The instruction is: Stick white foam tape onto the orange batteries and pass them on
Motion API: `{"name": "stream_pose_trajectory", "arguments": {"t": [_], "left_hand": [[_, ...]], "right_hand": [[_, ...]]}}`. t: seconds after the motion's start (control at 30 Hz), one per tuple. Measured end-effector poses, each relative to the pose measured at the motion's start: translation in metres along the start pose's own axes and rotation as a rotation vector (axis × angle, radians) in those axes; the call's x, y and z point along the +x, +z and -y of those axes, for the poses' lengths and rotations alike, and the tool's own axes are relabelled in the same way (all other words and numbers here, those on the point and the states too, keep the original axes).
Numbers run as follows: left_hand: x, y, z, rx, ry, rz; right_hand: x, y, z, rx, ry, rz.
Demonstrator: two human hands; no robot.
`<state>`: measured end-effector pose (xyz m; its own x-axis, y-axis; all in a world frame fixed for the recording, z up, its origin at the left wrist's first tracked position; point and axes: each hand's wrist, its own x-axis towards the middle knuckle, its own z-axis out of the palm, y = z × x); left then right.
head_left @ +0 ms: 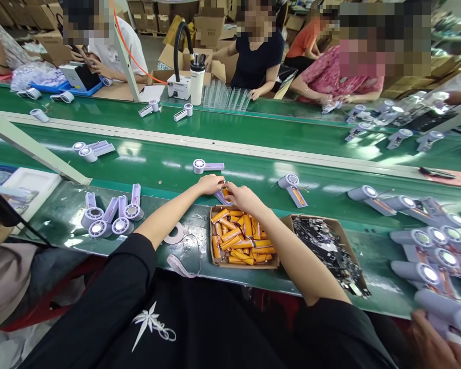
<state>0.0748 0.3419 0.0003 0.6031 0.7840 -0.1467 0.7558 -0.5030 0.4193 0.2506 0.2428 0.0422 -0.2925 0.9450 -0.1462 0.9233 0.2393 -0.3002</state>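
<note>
Both hands meet over the belt's near edge, just above a cardboard box (214, 259) of orange battery cells (244, 238). Between them is a lilac fan housing (222, 197), mostly covered by the fingers, with a bit of orange showing in it. My left hand (211, 184) is closed on the housing's far end. Fingers bent, my right hand (240, 196) pinches at the orange piece inside the housing. Another lilac fan housing (208, 166) lies on the green belt just beyond the hands.
A box of dark circuit boards (326, 251) is at the right. Fan housings (111, 215) stand in a group at left; more (426, 246) are piled at right. A tape roll (173, 233) lies nearby. A co-worker's hand (432, 338) is at lower right; people sit across the belt.
</note>
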Motion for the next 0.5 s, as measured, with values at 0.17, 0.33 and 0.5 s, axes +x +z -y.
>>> {"name": "stream_pose_trajectory", "arguments": {"t": [0.17, 0.33, 0.5], "left_hand": [[0.007, 0.000, -0.003, -0.043, 0.027, 0.016], [0.011, 0.004, -0.007, -0.071, 0.016, 0.002], [0.014, 0.007, -0.010, -0.114, 0.004, -0.007]], "right_hand": [[-0.002, -0.006, 0.010, -0.140, 0.044, 0.061], [-0.006, -0.007, 0.013, -0.193, 0.059, 0.099], [-0.003, -0.011, 0.013, -0.257, 0.068, 0.137]]}}
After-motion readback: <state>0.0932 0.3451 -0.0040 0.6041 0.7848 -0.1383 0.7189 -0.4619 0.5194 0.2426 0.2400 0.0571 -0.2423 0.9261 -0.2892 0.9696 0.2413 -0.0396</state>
